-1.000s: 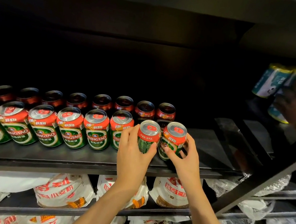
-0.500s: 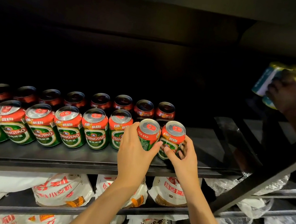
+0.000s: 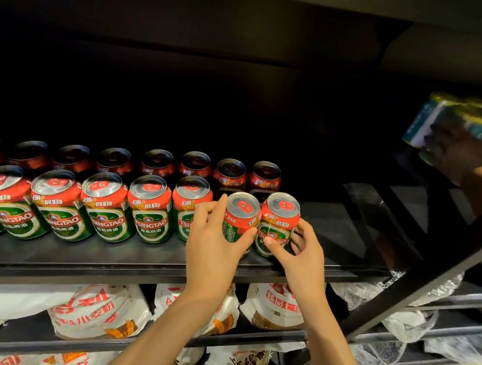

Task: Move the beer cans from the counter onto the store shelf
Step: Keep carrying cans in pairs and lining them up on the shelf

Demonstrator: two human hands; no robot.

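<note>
Since a second ago our hands have barely shifted; the other person's hand (image 3: 454, 148) at the far right has slid left across a shrink-wrapped pack of teal cans (image 3: 480, 124). We curl our left hand (image 3: 215, 241) round the second-to-last Tsingtao can (image 3: 239, 219) of the front row, thumb on its right side, fingers behind its left. Our right hand (image 3: 301, 253) grips the end can (image 3: 277, 222), thumb across its label, fingers wrapped round its right side. Both cans stand upright on the black shelf (image 3: 97, 257), touching each other, just beside the front row of Tsingtao cans (image 3: 104, 209). A back row of cans (image 3: 158, 163) stands close behind in shadow. White printed bags (image 3: 102, 308) fill the lower shelves, and a black diagonal brace (image 3: 439, 268) crosses at right.
</note>
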